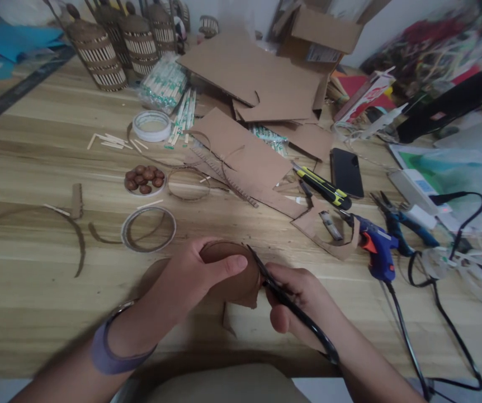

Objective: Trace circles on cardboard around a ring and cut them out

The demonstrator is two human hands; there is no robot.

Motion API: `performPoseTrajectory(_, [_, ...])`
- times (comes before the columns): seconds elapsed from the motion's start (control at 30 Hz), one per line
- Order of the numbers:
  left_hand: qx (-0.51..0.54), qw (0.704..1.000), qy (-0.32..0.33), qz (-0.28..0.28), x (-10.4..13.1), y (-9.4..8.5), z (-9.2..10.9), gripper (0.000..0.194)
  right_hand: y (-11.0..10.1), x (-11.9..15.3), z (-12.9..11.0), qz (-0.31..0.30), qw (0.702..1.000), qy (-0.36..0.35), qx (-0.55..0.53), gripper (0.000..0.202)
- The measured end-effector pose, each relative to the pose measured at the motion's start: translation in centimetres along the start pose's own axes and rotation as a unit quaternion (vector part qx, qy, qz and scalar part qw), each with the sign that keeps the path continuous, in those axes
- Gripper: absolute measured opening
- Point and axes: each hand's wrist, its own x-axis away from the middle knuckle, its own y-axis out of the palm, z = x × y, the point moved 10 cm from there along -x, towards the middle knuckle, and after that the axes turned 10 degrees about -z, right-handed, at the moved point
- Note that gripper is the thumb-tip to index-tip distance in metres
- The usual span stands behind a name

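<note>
My left hand (199, 268) is closed round a rounded piece of brown cardboard (235, 282), its thumb lying on top. Black scissors (291, 305) are in my right hand (302, 299), their blades at the right edge of that cardboard and pointing up and away. A narrow cardboard offcut (228, 320) shows just below the piece. Left of my left hand a tape ring (124, 238) stands near a dish of brown balls (144, 178).
Beyond my hands lie cardboard sheets (245, 73) and curled strips. To the right are a utility knife (322, 187), a phone (347, 172), a blue glue gun (379, 249) with its cable, and pliers (404, 224). Slatted cylinders (98, 53) stand back left.
</note>
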Motion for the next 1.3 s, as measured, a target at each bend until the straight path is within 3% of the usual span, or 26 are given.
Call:
performPoseTrajectory(0.7, [0.069, 0.997, 0.000, -0.033, 0.0, 0.9, 0.4, 0.030, 0.3, -0.1, -1.5, 0.002, 0.999, -0.022, -0.039, 0.073])
performPoseTrajectory(1.3, [0.080, 0.996, 0.002, -0.049, 0.0, 1.0, 0.1, 0.027, 0.7, 0.4, -0.3, -0.018, 0.999, -0.002, -0.041, 0.075])
